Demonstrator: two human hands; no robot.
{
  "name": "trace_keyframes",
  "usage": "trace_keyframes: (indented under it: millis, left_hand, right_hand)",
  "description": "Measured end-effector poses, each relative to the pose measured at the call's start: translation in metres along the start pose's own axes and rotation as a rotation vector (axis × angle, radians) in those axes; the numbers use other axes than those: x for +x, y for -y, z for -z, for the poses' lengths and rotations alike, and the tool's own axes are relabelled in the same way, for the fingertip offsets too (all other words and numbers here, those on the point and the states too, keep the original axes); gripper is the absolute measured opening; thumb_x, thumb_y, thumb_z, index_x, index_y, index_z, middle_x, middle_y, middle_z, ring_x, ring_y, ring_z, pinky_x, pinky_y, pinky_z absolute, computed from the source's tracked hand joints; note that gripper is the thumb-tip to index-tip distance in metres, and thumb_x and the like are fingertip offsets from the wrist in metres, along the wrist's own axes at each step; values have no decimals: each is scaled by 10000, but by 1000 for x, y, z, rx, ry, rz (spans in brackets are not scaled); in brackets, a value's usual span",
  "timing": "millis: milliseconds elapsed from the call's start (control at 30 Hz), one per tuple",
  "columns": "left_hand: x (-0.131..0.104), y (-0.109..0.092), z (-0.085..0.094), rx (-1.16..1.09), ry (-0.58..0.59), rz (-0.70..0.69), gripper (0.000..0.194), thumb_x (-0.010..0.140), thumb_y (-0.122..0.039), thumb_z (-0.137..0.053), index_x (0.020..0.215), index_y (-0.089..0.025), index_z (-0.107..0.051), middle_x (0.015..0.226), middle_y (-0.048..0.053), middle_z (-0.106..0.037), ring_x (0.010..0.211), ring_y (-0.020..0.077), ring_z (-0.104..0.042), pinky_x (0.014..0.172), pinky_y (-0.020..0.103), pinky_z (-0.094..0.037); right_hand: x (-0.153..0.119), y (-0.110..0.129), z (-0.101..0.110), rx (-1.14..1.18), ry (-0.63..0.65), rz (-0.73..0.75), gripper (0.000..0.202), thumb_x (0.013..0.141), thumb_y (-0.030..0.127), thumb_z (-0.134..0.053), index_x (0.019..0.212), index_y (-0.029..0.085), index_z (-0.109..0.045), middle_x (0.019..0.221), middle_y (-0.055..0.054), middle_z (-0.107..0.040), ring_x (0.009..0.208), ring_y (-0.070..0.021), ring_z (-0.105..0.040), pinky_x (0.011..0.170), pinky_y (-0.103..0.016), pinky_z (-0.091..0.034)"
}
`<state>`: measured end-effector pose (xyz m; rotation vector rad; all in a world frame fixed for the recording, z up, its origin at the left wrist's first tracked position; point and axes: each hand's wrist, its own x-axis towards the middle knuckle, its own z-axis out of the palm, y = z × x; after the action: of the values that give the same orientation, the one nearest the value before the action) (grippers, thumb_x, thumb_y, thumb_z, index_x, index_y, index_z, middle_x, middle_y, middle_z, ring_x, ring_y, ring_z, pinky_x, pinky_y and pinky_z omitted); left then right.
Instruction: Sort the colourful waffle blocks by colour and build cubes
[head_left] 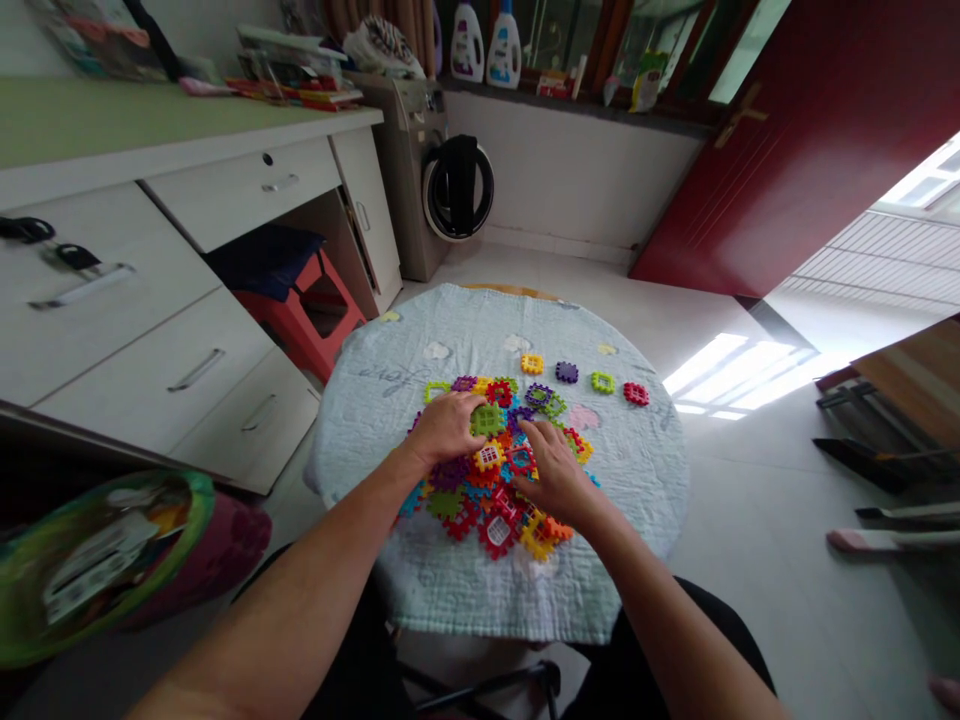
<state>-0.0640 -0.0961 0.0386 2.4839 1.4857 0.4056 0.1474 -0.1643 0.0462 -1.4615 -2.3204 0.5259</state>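
Observation:
A loose pile of colourful plastic interlocking building tiles point(446, 502) lies on the round, cloth-covered table. My left hand point(448, 430) is over the pile's left side, thumb and fingers closed on the edges of a green square tile point(488, 419). On the right of the pile, my right hand point(556, 468) has its thumb and fingers apart, close above blue and red tiles, with nothing visible held. Beyond the pile stand apart a yellow tile point(532, 364), a purple tile point(567, 372), a light green tile point(602, 382) and a red tile point(636, 394), in a slanting row.
A pale blue cloth point(375, 400) covers the table. To the left are white drawers point(217, 350), a red stool point(322, 320) and a bin point(202, 540) with rubbish. Behind stands a washing machine point(412, 150) with its door ajar. A red door point(787, 150) is at the right.

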Motion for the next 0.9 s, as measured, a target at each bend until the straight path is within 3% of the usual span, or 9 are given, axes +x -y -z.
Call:
trace_keyframes:
  millis: [133, 300, 533, 767, 900]
  left_hand:
    - [31, 35, 9, -41, -54, 127, 547, 637, -406, -687, 1127, -172, -622, 1075, 69, -686, 952, 211, -636, 857, 279, -479]
    - [96, 64, 17, 51, 35, 176, 578, 623, -419, -675, 1131, -144, -636, 1038, 76, -702, 910, 216, -645, 792, 263, -480]
    - [164, 71, 0, 211, 168, 117, 561, 577, -373, -693, 1108, -193, -666, 1107, 51, -666, 989, 214, -616, 821, 229, -466]
    - [192, 66, -37, 202, 241, 70, 602, 539, -356, -716, 1124, -225, -665, 1151, 56, -650, 994, 230, -619, 831, 251, -477]
    - [199, 67, -50, 214, 299, 109, 577, 502, -308, -730, 1075, -258, -686, 1111, 47, -676, 976, 237, -631, 799, 258, -487]
  right_hand:
    - [-30, -6, 1, 102, 35, -49, 498, 754, 197, -620, 1240, 200, -514, 1203, -101, -500, 1116, -232, -479, 990, -400, -404]
    - [-20, -25, -5, 121, 5, -129, 395, 754, 153, -591, 1149, 151, -574, 1153, -118, -521, 1087, -229, -508, 981, -391, -417]
    - [-9, -49, 6, 133, -37, -152, 390, 779, 184, -576, 1168, 212, -564, 1165, -90, -531, 1084, -216, -533, 976, -384, -429]
    - [-13, -47, 9, 148, 37, -172, 378, 754, 166, -579, 1129, 215, -577, 1159, -91, -534, 1071, -212, -547, 963, -356, -444]
    - [-12, -45, 9, 154, 56, -165, 362, 759, 178, -592, 1119, 218, -581, 1144, -90, -539, 1082, -215, -540, 971, -358, -436]
